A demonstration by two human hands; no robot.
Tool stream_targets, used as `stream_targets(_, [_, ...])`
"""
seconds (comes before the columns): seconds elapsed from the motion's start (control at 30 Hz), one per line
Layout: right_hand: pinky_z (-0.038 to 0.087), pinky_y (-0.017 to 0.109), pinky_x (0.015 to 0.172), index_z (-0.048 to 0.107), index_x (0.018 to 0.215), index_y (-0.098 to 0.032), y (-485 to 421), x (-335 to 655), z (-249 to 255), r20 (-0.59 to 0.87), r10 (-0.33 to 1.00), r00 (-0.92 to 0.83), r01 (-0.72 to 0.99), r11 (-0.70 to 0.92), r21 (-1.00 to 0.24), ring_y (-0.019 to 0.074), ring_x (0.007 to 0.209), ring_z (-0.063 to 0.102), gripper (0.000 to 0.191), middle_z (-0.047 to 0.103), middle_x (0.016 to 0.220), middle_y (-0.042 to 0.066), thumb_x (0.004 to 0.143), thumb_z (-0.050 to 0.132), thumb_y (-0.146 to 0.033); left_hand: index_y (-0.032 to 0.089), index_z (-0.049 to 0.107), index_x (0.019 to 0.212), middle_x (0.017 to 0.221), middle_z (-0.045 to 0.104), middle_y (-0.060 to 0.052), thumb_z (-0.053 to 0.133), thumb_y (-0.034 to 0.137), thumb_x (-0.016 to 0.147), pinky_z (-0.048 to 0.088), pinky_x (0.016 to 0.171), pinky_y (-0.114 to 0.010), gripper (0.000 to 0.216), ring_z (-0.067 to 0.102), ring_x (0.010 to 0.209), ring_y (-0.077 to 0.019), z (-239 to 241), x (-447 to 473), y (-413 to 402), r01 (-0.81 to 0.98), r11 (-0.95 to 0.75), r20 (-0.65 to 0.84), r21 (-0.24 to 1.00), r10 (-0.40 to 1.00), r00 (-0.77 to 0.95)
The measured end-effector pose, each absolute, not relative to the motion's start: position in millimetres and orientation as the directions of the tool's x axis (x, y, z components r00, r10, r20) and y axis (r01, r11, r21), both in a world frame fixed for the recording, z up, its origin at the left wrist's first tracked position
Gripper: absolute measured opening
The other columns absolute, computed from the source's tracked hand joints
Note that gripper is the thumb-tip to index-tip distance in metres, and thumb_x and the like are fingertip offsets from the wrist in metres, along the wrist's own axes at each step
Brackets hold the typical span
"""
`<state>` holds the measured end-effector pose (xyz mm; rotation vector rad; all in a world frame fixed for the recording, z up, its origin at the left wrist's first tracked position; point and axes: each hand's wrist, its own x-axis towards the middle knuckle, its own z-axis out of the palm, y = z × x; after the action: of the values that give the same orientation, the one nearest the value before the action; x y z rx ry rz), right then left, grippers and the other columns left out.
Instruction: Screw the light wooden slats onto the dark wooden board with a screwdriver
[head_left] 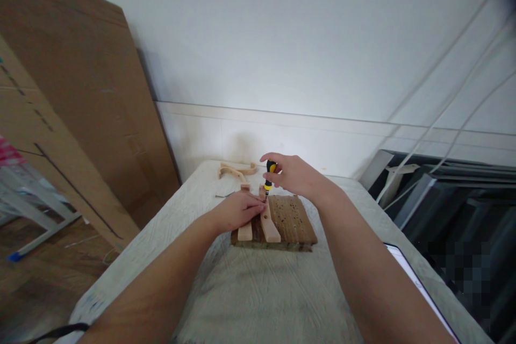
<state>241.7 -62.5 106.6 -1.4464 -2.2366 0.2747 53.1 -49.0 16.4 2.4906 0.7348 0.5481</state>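
Note:
My right hand (291,176) is closed around the handle of a yellow-and-black screwdriver (269,173). The screwdriver points down, its tip at a pale curved wooden piece (269,228). My left hand (237,210) lies across this piece, fingers together and pressing it beside the tip; whether they also pinch a screw is too small to tell. Under that hand, to the left, is a second pale wooden piece (245,232). Both rest on a brown wooden board (296,220) dotted with many holes.
More curved wooden pieces (231,171) lie at the table's back edge, near a thin metal rod (223,195). A cloth covers the table (266,295). A phone or tablet (419,285) lies right. Cardboard (92,97) stands left, dark panels (463,193) right, a white wall (282,48) behind.

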Motion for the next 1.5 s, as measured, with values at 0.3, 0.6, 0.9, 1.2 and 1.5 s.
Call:
stream_targets(0.3, [0.047,0.026,0.074,0.062,0.124,-0.019,-66.8,245.2,113.3,0.286,0.89,-0.354,0.802,0.447,-0.396,0.0142,0.07,0.066,0.039,0.073,0.088,0.006,0.089,0.043,-0.02,0.023,0.072,0.09,0.091,0.072,-0.004,0.036,0.04,0.096,0.044,0.082,-0.027,0.04,0.063,0.087,-0.018,14.7,53.1,-47.3,0.383,-0.758,0.248,0.528,0.569,0.784])
stream_targets(0.6, [0.045,0.025,0.07,0.064,0.116,-0.017,-61.7,246.1,111.7,0.295,0.89,-0.346,0.815,0.441,-0.375,0.0146,0.068,0.066,0.035,0.073,0.084,0.006,0.088,0.045,-0.02,0.024,0.072,0.093,0.092,0.072,-0.004,0.039,0.039,0.095,0.045,0.081,-0.028,0.037,0.064,0.087,-0.0181,14.1,53.3,-47.7,0.361,-0.769,0.283,0.527,0.56,0.779])
stream_targets(0.9, [0.045,0.025,0.068,0.065,0.115,-0.017,-65.2,241.9,113.9,0.292,0.888,-0.354,0.823,0.444,-0.353,0.0149,0.065,0.066,0.034,0.073,0.081,0.006,0.088,0.044,-0.021,0.023,0.072,0.084,0.087,0.072,-0.004,0.038,0.04,0.095,0.045,0.08,-0.027,0.04,0.064,0.085,-0.0178,16.6,52.8,-50.1,0.384,-0.774,0.273,0.504,0.565,0.779])
stream_targets(1.2, [0.046,0.027,0.069,0.071,0.107,-0.018,-65.1,244.3,114.0,0.33,0.883,-0.332,0.843,0.435,-0.316,0.0176,0.073,0.066,0.032,0.074,0.089,0.007,0.088,0.052,-0.036,0.022,0.071,0.088,0.089,0.072,-0.004,0.038,0.039,0.096,0.045,0.08,-0.028,0.038,0.063,0.084,-0.018,16.5,52.7,-50.0,0.387,-0.764,0.257,0.517,0.569,0.781])
stream_targets(1.5, [0.047,0.03,0.079,0.06,0.125,-0.014,-63.8,237.0,112.0,0.385,0.867,-0.317,0.837,0.447,-0.315,0.0205,0.087,0.067,0.041,0.073,0.102,0.011,0.087,0.052,-0.027,0.022,0.071,0.088,0.089,0.071,-0.003,0.038,0.038,0.096,0.045,0.081,-0.027,0.038,0.063,0.086,-0.0172,17.8,53.4,-49.8,0.411,-0.75,0.215,0.518,0.58,0.786])
